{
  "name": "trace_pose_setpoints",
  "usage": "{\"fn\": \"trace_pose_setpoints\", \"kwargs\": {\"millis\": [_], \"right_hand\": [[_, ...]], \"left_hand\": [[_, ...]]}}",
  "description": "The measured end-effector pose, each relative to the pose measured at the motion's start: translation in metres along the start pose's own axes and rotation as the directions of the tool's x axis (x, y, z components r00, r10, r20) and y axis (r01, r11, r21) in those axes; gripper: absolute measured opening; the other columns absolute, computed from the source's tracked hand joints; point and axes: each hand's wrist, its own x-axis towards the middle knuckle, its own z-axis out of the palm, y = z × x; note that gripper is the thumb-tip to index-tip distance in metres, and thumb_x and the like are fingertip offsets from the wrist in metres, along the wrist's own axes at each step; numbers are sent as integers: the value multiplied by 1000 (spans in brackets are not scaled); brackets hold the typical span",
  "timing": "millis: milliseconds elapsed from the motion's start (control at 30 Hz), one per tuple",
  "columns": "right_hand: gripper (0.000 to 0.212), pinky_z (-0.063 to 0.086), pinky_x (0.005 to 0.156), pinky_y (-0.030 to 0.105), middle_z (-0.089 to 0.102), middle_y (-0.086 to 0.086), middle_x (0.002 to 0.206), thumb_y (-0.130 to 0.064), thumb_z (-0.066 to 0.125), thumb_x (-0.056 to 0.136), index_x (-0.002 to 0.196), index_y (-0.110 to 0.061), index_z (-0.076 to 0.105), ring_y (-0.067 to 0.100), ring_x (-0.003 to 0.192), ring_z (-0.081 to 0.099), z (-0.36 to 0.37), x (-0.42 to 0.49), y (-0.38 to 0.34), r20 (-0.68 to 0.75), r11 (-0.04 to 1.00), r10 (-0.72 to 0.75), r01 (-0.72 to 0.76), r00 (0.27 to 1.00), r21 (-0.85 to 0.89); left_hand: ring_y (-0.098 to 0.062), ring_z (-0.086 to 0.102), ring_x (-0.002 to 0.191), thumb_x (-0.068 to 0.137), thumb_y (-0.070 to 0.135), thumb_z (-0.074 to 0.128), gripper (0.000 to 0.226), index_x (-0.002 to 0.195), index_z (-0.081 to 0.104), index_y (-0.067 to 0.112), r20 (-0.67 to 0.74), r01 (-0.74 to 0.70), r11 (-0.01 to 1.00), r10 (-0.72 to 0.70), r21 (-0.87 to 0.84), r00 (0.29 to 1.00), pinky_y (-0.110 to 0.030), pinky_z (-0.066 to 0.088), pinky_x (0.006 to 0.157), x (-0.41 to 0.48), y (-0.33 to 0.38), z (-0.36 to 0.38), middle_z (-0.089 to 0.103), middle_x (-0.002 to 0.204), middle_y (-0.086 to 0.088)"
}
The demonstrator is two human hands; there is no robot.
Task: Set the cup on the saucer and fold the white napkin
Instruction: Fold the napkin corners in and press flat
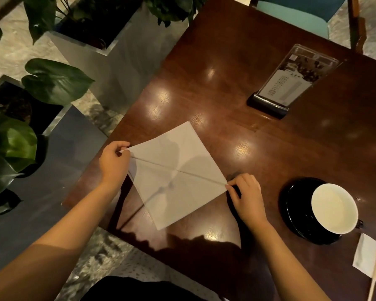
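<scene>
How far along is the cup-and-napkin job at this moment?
Done: the black cup with a white inside sits on the black saucer. In hand: the left hand and right hand each pinch an opposite corner of the square white napkin, spread open over the dark wooden table, a crease running between them. Left: the fold itself, not yet made.

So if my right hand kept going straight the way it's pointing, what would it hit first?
Your right hand points up-left, pinching a corner of the white napkin, so it would slide over the napkin first. Beyond looks like bare table, though depth is hard to judge.
</scene>
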Motion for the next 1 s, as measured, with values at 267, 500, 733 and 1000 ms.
{"fn": "trace_pose_setpoints", "kwargs": {"millis": [267, 500, 733, 1000], "right_hand": [[12, 34, 77, 28, 52, -7, 85, -23, 57, 88, 82, -17, 64, 11, 82, 41, -10, -4, -3, -15, 998, 20, -21, 1000, -64], [36, 33, 107, 38, 54, 9, 132, -21, 41, 95, 127, -9, 53, 25, 123, 46, 16, 69, -74, 11, 998, 16, -17, 1000, 59], [62, 1, 119, 41, 10, 3, 158, -43, 3, 93, 149, -17, 12, 20, 146, 4, 80, 78, -108, 249, 962, -110, 165, 962, -216], [59, 6, 118, 46, 14, 3, 157, -43, 15, 97, 149, -15, 13, 21, 145, 6, 47, 40, -48, 142, 940, 53, -1, 988, -340]], "left_hand": [[-30, 41, 108, 76, 1, 48, 36, 107, 62, 11, -32, -373, 829, 424, 418, 905, -39, 28, 91, -12, 1, 2, 52, 112, -14], [-26, 25, 141, 93, 35, 23, 55, 143, 34, 15, 494, -691, 519, 484, 503, 723, -40, -3, 113, -40, -8, 51, 31, 151, -10], [-21, 21, 141, 95, 33, 22, 56, 143, 29, 6, 422, -590, 464, 421, 661, 803, -38, -2, 115, -42, -30, 48, 29, 151, -11], [-17, 3, 144, 96, 33, 22, 58, 148, 16, 8, 372, -560, 526, 425, 640, 825, -32, -6, 117, -35, -42, 32, 14, 156, -8]]}}
